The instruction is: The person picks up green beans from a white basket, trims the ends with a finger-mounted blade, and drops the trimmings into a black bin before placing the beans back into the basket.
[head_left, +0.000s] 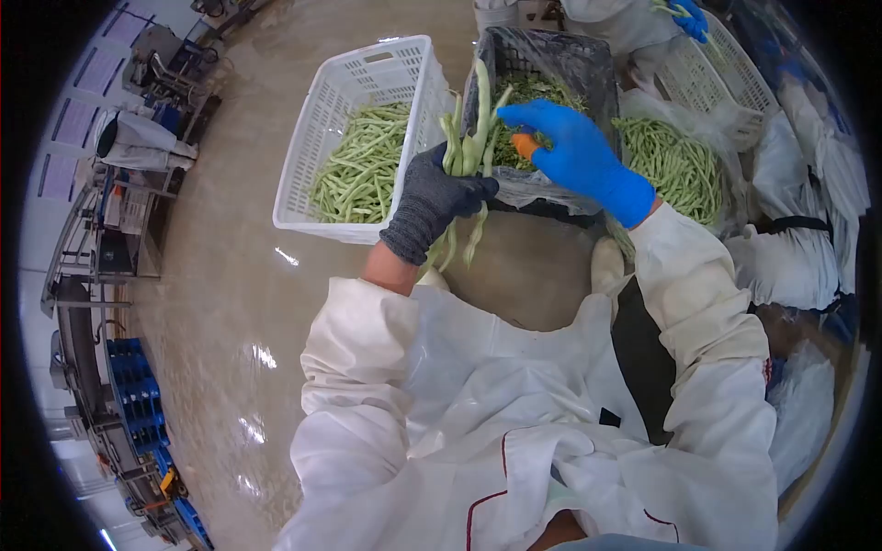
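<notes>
My left hand (439,197), in a dark grey knit glove, is closed around a bunch of green beans (476,147). The beans stand up above the fist, and some ends hang below it. Just right of their upper ends is my right hand (579,158) in a blue glove, with orange covering the thumb tip. Its index finger reaches toward the beans, with a gap between finger and thumb. Under the right hand stands a dark crate (593,60) lined with clear plastic, holding green trimmings (542,92).
A white perforated crate (294,188) of green beans stands at left. More beans (675,170) lie in clear plastic at right. Another person's blue-gloved hand (689,20) is at upper right near a white basket (726,78). Metal equipment and blue pallets (136,395) line the left side.
</notes>
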Motion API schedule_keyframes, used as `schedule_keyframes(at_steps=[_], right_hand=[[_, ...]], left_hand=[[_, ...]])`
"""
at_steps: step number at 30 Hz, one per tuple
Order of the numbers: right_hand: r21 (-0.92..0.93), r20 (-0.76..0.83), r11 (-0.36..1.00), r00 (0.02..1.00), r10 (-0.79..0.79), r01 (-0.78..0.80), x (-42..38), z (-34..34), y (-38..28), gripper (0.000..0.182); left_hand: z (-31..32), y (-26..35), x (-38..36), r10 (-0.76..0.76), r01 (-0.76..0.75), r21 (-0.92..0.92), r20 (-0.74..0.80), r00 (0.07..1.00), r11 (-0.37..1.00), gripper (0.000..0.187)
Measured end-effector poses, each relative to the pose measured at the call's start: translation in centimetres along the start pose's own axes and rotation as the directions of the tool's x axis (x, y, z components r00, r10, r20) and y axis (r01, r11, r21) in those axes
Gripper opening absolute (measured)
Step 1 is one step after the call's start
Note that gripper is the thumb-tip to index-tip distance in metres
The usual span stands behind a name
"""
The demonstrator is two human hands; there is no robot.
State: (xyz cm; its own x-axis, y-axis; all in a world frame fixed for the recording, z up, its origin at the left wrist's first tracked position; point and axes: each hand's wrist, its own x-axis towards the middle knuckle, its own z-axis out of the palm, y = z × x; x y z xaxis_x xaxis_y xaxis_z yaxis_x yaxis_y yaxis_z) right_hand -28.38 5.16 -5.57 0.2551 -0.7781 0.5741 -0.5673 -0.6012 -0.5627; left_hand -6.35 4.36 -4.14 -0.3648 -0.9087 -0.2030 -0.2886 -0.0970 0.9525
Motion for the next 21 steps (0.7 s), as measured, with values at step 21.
schedule_keyframes(at_steps=[21], right_hand=[[0.402, 0.407, 0.744, 0.832, 0.376, -0.533, -0.7, 2.0, 0.9, 0.026]], left_hand=[[-1.5, 1.5, 0.3, 0.326, -0.422, -0.378, -0.294, 0.899, 0.824, 0.053]])
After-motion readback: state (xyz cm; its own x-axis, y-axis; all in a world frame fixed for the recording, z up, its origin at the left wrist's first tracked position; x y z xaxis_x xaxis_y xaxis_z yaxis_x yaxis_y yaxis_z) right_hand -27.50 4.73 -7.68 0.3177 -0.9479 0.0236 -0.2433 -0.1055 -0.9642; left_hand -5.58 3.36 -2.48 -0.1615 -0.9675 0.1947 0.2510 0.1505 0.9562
